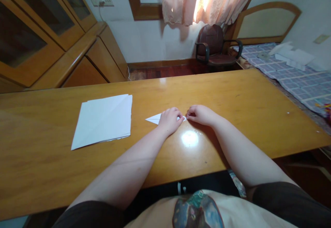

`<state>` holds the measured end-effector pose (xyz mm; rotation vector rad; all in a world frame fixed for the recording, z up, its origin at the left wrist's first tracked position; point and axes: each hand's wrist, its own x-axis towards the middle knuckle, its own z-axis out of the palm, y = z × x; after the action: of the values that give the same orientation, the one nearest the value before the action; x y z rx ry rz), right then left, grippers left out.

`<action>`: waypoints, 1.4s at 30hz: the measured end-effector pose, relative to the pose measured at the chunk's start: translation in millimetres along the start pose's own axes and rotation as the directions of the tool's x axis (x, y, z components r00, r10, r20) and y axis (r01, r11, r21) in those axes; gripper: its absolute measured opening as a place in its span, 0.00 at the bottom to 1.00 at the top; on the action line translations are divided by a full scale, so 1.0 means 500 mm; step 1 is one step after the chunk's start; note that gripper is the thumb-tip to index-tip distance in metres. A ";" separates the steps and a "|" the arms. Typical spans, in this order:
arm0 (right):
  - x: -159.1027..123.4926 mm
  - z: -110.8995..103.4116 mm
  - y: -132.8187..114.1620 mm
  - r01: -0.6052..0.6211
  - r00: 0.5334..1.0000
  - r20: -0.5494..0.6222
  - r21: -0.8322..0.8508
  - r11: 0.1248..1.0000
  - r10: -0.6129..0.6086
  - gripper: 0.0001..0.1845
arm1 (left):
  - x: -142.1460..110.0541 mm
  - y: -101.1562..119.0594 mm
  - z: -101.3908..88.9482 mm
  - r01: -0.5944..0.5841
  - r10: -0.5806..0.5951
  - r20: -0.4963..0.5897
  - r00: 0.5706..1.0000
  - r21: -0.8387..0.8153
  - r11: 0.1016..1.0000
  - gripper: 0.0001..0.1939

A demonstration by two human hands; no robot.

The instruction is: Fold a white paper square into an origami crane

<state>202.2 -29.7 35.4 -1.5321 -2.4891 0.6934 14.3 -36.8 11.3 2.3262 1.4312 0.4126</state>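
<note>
A small piece of folded white paper point(154, 118) lies on the wooden table, with a sharp point toward the left and a crease along its middle. Over its middle rests my left hand point(170, 120), fingers curled and pressing the paper, thumb close to its right end. My right hand point(199, 115) pinches the narrow right tip of the same paper between thumb and fingertips. Most of the paper's middle is hidden under my left hand.
A stack of white paper sheets point(104, 121) lies left on the wooden table point(232, 97). Beyond the table stand a dark red armchair point(213, 45), a bed point(292, 66) at right and a wooden cabinet point(103, 55) at left. Tiny white scraps dot the table's right side.
</note>
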 end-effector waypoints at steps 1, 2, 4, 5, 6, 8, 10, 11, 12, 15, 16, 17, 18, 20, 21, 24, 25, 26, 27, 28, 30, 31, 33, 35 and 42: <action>-0.002 -0.001 -0.003 0.023 1.000 -0.005 -0.047 0.999 -0.024 0.10 | 0.000 0.001 0.000 0.002 -0.002 0.003 1.000 0.002 1.000 0.09; -0.004 -0.002 -0.006 0.040 0.999 -0.007 -0.089 0.995 -0.041 0.10 | 0.000 0.001 -0.001 0.005 -0.005 0.006 1.000 0.003 1.000 0.09; -0.008 -0.004 -0.011 0.058 0.998 -0.006 -0.152 0.987 -0.060 0.11 | 0.000 0.002 -0.001 0.011 -0.011 0.011 1.000 0.004 1.000 0.09; -0.009 -0.006 -0.013 0.064 0.998 -0.001 -0.170 0.983 -0.065 0.11 | 0.000 0.002 -0.002 0.013 -0.013 0.012 1.000 0.005 1.000 0.09; -0.010 -0.007 -0.015 0.066 0.998 0.004 -0.183 0.981 -0.066 0.11 | 0.000 0.002 -0.002 0.015 -0.015 0.012 1.000 0.004 1.000 0.09; -0.011 -0.008 -0.017 0.049 0.999 0.008 -0.205 0.978 -0.049 0.11 | 0.000 0.001 -0.001 0.012 -0.012 0.008 1.000 0.002 1.000 0.09; -0.011 -0.008 -0.021 0.020 1.000 0.014 -0.227 0.974 -0.017 0.12 | -0.001 0.001 -0.001 0.007 -0.007 0.003 1.000 -0.001 1.000 0.09; -0.011 -0.008 -0.024 0.008 1.000 0.021 -0.239 0.971 -0.003 0.12 | -0.001 0.000 -0.001 0.006 -0.006 0.001 1.000 -0.001 1.000 0.09; -0.011 -0.008 -0.027 -0.002 1.000 0.029 -0.250 0.968 0.009 0.13 | -0.001 0.000 0.000 0.006 -0.006 0.000 1.000 0.000 1.000 0.09; -0.010 -0.006 -0.034 -0.019 0.999 0.039 -0.280 0.960 0.031 0.14 | -0.001 0.000 0.000 0.012 -0.012 0.003 1.000 0.000 1.000 0.09; -0.009 -0.004 -0.035 -0.028 0.999 0.033 -0.285 0.958 0.039 0.14 | -0.001 0.000 0.000 0.011 -0.011 0.003 1.000 -0.002 1.000 0.09; -0.009 -0.003 -0.036 -0.042 0.998 0.023 -0.283 0.958 0.050 0.14 | -0.001 0.000 0.000 0.010 -0.010 0.002 1.000 -0.005 1.000 0.09; -0.008 -0.002 -0.035 -0.059 0.998 0.012 -0.276 0.959 0.065 0.13 | -0.001 -0.001 0.000 0.008 -0.008 0.002 1.000 -0.009 1.000 0.08; -0.006 0.001 -0.031 -0.112 0.993 0.007 -0.231 0.966 0.116 0.12 | -0.001 -0.001 0.001 0.005 -0.005 0.003 1.000 -0.012 1.000 0.08; -0.004 0.002 -0.028 -0.144 0.989 0.018 -0.188 0.972 0.150 0.11 | -0.001 -0.001 0.001 0.006 -0.006 0.003 1.000 -0.013 1.000 0.08; -0.002 0.005 -0.017 -0.242 0.967 0.079 -0.020 0.970 0.243 0.09 | -0.001 -0.002 0.002 0.002 -0.002 -0.001 1.000 -0.012 1.000 0.07; -0.001 0.006 -0.014 -0.267 0.961 0.086 0.023 0.964 0.264 0.09 | -0.001 -0.002 0.002 -0.001 0.001 -0.004 1.000 -0.012 1.000 0.07; -0.001 0.006 -0.011 -0.277 0.959 0.085 0.051 0.960 0.272 0.09 | 0.000 -0.002 0.001 -0.003 0.003 -0.005 1.000 -0.012 1.000 0.07; -0.001 0.006 -0.009 -0.273 0.961 0.076 0.066 0.960 0.268 0.09 | 0.000 -0.002 0.001 -0.003 0.003 -0.004 1.000 -0.012 1.000 0.08; -0.001 0.006 -0.008 -0.257 0.965 0.065 0.071 0.964 0.252 0.09 | 0.000 -0.001 0.000 -0.001 0.001 -0.003 1.000 -0.012 1.000 0.08; -0.001 0.005 -0.007 -0.198 0.979 0.052 0.052 0.979 0.196 0.08 | 0.000 -0.001 -0.001 0.007 -0.007 0.003 1.000 -0.012 1.000 0.08; 0.000 0.004 -0.008 -0.166 0.985 0.045 0.027 0.986 0.165 0.08 | 0.001 0.000 -0.001 0.010 -0.010 0.007 1.000 -0.011 1.000 0.08; 0.000 0.003 -0.009 -0.118 0.992 0.031 -0.048 0.992 0.119 0.08 | 0.001 0.001 -0.001 0.014 -0.013 0.011 1.000 -0.011 1.000 0.08; 0.001 0.004 -0.012 -0.086 0.996 0.025 -0.117 0.989 0.090 0.09 | 0.000 0.001 -0.001 0.010 -0.010 0.007 1.000 -0.011 1.000 0.08; 0.003 0.011 -0.020 -0.140 0.989 0.035 -0.158 0.978 0.147 0.11 | -0.001 0.001 0.000 0.010 -0.010 -0.001 1.000 -0.003 1.000 0.08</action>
<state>191.3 -33.9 34.9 -1.7839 -2.5389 0.5726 14.4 -37.3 11.5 2.3157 1.4412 0.4126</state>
